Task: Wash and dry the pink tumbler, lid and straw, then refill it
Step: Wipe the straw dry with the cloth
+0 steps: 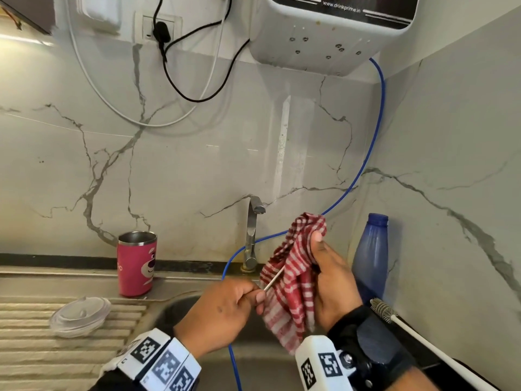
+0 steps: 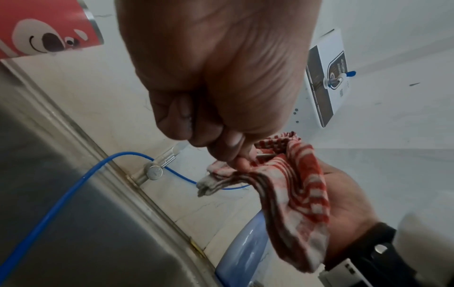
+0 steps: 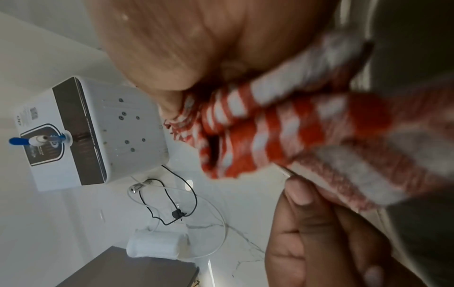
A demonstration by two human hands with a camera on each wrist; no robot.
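Left hand [image 1: 222, 311] pinches a thin straw [image 1: 273, 281], mostly hidden inside the checked cloth [image 1: 293, 280] gripped by the right hand [image 1: 332, 280] above the sink [image 1: 180, 306]. Tumbler [image 1: 137, 263] stands at the sink's back edge, lid [image 1: 80, 316] on the ribbed drainboard [image 1: 33, 345].

Home kitchen, steel sink [image 1: 84, 280] with tap [image 1: 251, 235], wall-mounted water purifier [image 1: 332, 29]

Steel sink top [image 1: 42, 280]: pink tumbler [image 1: 136, 263] upright at back, clear lid [image 1: 80, 316] on ribbed drainer nr it
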